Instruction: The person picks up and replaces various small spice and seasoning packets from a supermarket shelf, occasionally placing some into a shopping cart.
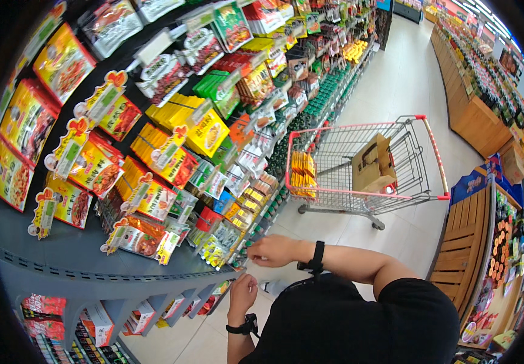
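My right hand (271,250) is held before me, fingers curled, beside the low front end of the shelf rack. Small green-lidded jars (245,250) stand just beyond its fingertips; whether it touches one cannot be made out. Lower down, my left hand (244,291) is loosely bent near the shelf's corner, its finger pads hidden. Nothing shows sticking out of either hand. Closest on the hooks hang seasoning pouches (146,239), yellow-and-red packets (166,164) and small sachets (214,250). Both wrists wear black bands.
A wire shopping cart (407,200) stands in the aisle, holding yellow packets (304,168) and a brown paper bag (373,164). A slatted wooden display (462,241) lines the right side. The grey shelf edge (107,270) runs along the left; further stocked displays (476,104) lie beyond.
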